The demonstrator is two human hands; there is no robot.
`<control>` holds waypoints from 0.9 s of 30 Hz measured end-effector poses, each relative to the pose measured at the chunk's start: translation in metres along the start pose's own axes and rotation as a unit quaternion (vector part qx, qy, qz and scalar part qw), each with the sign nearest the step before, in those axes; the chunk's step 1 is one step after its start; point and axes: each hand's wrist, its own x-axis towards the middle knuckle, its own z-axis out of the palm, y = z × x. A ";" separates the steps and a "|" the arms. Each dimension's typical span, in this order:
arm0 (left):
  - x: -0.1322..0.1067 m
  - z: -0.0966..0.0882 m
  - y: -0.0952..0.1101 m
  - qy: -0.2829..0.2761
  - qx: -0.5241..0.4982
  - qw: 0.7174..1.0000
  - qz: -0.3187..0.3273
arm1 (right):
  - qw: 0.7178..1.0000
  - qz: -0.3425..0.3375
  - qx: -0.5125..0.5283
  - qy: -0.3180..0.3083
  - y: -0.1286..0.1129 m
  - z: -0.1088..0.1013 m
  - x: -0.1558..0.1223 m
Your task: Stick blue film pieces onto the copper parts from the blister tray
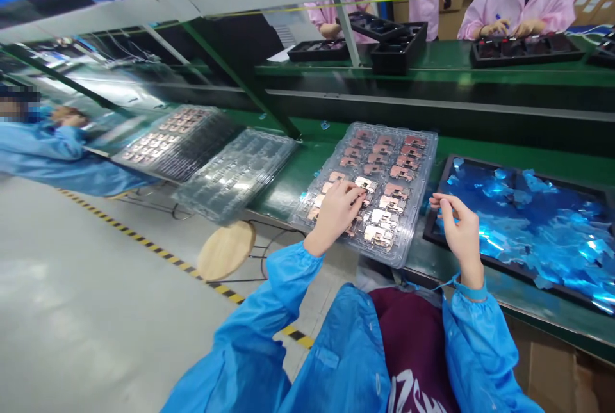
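A clear plastic tray (413, 234) lies in front of me, with rows of small copper-coloured and silvery metal parts in its pockets. My left hand (336, 211) reaches over the tray's near left half. Its fingers are bent and drawn together at a bright metal part (366, 185); whether they grip anything is hidden. To the right of the tray, my right hand (459, 224) hovers by a black tray's left edge, fingers curled in against the thumb. I cannot make out anything between them. Crumpled pieces of shiny blue film (548, 227) fill the black tray (437, 234).
Left of me stand a stack of clear trays (240, 170) and another stack (168, 137) holding metal parts. A co-worker in blue (43, 144) sits beyond. Below is a round wooden stool (227, 250). Across the green bench, people in pink handle black trays (526, 51).
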 end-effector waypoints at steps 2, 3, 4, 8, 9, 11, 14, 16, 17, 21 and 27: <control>0.001 0.003 0.000 0.007 0.023 1.000 -0.003 | 1.000 -0.002 -0.001 -0.008 0.001 0.001 0.000; 0.001 0.003 0.000 0.008 0.025 1.000 -0.003 | 1.000 -0.002 -0.001 -0.010 0.001 0.001 0.000; 0.002 0.003 0.000 0.008 0.021 1.000 -0.003 | 1.000 -0.002 -0.001 -0.010 0.001 0.001 0.000; 0.019 -0.005 0.004 0.019 -0.022 0.999 0.014 | 1.000 -0.001 0.005 0.003 0.003 -0.001 -0.001; 0.031 -0.006 0.008 0.023 -0.032 0.999 0.024 | 1.000 0.000 0.009 0.009 0.004 -0.002 -0.001; 0.071 -0.003 0.021 0.020 -0.045 0.997 0.058 | 1.000 0.000 0.016 0.023 0.006 -0.003 -0.001; 0.161 0.021 0.047 -0.028 -0.061 0.992 0.107 | 0.999 -0.005 0.016 0.040 0.008 -0.005 0.000; 0.229 0.049 0.065 -0.080 -0.083 0.991 0.069 | 0.999 -0.011 0.008 0.050 0.009 -0.006 0.001; 0.260 0.066 0.073 -0.107 -0.103 0.989 0.017 | 0.998 -0.016 0.002 0.055 0.010 -0.006 0.001; 0.346 0.132 0.092 -0.174 -0.162 0.962 -0.132 | 0.996 -0.038 -0.023 0.078 0.012 -0.010 0.005; 0.372 0.178 0.095 -0.187 -0.335 0.909 -0.162 | 0.992 -0.039 -0.045 0.110 0.019 -0.022 0.015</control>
